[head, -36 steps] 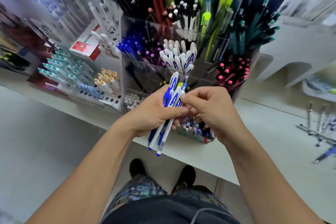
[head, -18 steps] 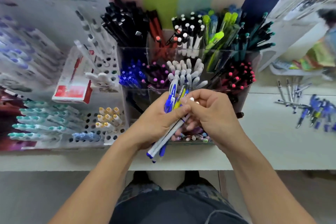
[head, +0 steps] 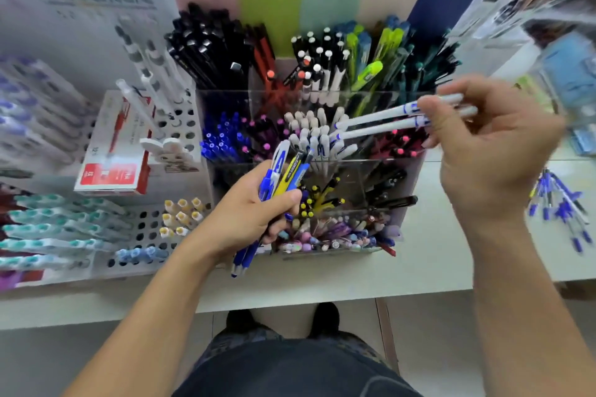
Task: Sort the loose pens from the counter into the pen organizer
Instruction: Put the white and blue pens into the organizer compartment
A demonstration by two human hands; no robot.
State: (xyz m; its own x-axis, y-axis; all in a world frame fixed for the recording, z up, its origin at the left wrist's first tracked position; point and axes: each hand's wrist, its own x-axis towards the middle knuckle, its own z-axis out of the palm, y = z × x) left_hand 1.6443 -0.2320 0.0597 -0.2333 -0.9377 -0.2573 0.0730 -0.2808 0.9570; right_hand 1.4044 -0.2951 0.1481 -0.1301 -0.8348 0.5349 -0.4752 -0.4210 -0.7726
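A clear tiered pen organizer [head: 400,167] stands on the white counter, its compartments packed with black, blue, pink, green and white pens. My left hand [head: 248,216] grips a bundle of blue, white and yellow pens [head: 283,171] in front of the organizer's lower tiers. My right hand [head: 490,151] pinches two white pens with blue marks [head: 377,122] and holds them level above the middle row, tips pointing left over the compartment of matching white pens [head: 314,135]. Several loose blue pens [head: 558,203] lie on the counter at the right.
A white perforated stand [head: 142,229] with teal, yellow and blue markers sits left of the organizer. Behind it a red and white box [head: 113,151] leans. Packaged goods hang at the upper right. The counter edge [head: 322,296] runs just below my hands.
My right hand has pulled two white pens out of the bundle and moved up and to the right with them. My left hand still holds the rest.
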